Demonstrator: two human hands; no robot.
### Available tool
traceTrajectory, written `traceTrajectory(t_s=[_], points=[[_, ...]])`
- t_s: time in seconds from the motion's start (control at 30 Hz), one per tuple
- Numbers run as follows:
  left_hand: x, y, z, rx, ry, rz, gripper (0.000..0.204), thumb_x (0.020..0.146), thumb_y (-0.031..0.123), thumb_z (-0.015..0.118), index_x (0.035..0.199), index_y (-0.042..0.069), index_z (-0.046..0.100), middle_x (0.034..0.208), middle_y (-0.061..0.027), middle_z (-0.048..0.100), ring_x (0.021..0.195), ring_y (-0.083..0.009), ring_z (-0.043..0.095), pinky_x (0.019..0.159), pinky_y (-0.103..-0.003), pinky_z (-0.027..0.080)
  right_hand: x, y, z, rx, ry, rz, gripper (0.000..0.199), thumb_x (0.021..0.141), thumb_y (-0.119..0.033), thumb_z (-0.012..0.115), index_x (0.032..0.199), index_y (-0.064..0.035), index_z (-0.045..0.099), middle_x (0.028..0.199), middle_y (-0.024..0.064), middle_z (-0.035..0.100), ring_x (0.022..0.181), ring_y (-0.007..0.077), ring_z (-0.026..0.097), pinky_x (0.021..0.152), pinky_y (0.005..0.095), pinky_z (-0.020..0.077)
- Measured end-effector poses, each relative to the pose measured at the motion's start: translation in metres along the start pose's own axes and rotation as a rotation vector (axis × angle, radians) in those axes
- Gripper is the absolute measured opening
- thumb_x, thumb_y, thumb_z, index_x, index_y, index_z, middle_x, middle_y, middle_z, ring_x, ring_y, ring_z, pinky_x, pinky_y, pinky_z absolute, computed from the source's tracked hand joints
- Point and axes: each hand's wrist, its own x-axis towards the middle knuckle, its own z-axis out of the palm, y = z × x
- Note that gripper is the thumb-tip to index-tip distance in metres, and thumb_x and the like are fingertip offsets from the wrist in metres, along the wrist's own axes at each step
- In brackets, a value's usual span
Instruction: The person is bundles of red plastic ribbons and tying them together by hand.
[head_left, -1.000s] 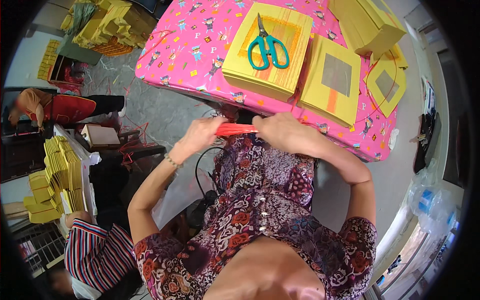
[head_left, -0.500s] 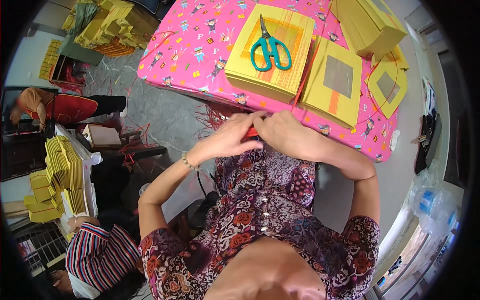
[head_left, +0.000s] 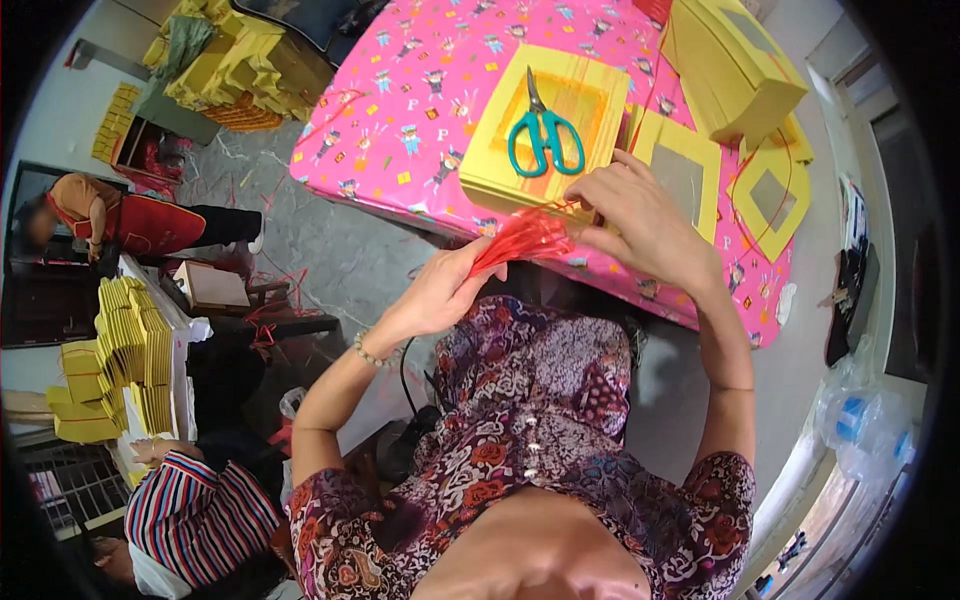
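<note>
A bundle of thin red plastic strips [head_left: 530, 238] is gripped by my left hand [head_left: 446, 290], its loose end fanning out to the right. At that end is my right hand [head_left: 645, 222], thumb and curled fingers apart; whether a strip touches its fingertips is hard to see. Just beyond the hands, teal-handled scissors [head_left: 545, 142] lie on a stack of yellow card pieces [head_left: 490, 150]. Partly behind my right hand is another yellow piece with a grey window [head_left: 708, 195]. Both hands are held over the near edge of the pink patterned tablecloth [head_left: 400, 150].
More yellow card forms [head_left: 735, 80] stand at the table's far right, with a red strand around them. Clear plastic bottles [head_left: 860, 425] are at right. On the left, one person in a red apron [head_left: 150, 222] and another in a striped top [head_left: 205, 510] are near stacked yellow card [head_left: 130, 340].
My hands, close together over my lap before, have separated and risen toward the table. The red bundle now shows in my left hand. My right hand has moved right and farther away.
</note>
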Motion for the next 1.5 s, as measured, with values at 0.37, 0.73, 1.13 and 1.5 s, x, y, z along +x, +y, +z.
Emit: traceTrajectory(t_s=[0.37, 0.73, 1.13, 1.5], points=[[0.037, 0.002, 0.037, -0.231, 0.561, -0.039, 0.019, 0.096, 0.01, 0.046, 0.108, -0.001, 0.054, 0.069, -0.0105, 0.053, 0.062, -0.0147, 0.052, 0.06, -0.03, 0.044, 0.047, -0.045, 0.049, 0.797, 0.679, 0.276, 0.024, 0.085, 0.001, 0.057, 0.107, -0.0001, 0.064, 0.105, 0.0098, 0.057, 0.097, 0.0188, 0.058, 0.079, 0.0284, 0.0499], [0.044, 0.037, 0.038, 0.047, 0.815, 0.215, 0.036, 0.087, 0.003, 0.051, 0.123, 0.0, 0.048, 0.104, -0.0199, 0.06, 0.098, -0.0349, 0.061, 0.08, -0.039, 0.048, 0.067, -0.079, 0.081, 1.149, 0.698, 0.368, 0.025, 0.096, -0.014, 0.052, 0.114, -0.0011, 0.062, 0.126, 0.0081, 0.048, 0.12, 0.0172, 0.042, 0.101, 0.0304, 0.0352], [0.008, 0.083, -0.038, -1.041, 0.787, 0.43, 0.029, 0.102, 0.03, 0.037, 0.079, 0.011, 0.038, 0.064, 0.0029, 0.032, 0.053, -0.0091, 0.03, 0.052, -0.024, 0.031, 0.054, -0.097, 0.094, 0.712, 0.362, 0.021, 0.074, 0.086, -0.042, 0.062, 0.137, 0.0006, 0.029, 0.116, 0.0269, 0.052, 0.111, 0.0392, 0.052, 0.094, 0.0439, 0.041], [-0.108, 0.09, -0.158, -0.944, 0.787, 0.715, 0.02, 0.099, 0.013, 0.041, 0.08, 0.008, 0.038, 0.062, 0.0032, 0.029, 0.054, -0.0066, 0.027, 0.049, -0.023, 0.025, -0.013, -0.05, 0.201, 0.705, -0.193, 0.015, 0.017, 0.082, -0.012, 0.059, 0.093, -0.0021, 0.051, 0.078, 0.0173, 0.057, 0.076, 0.0372, 0.06, 0.065, 0.0451, 0.0466]])
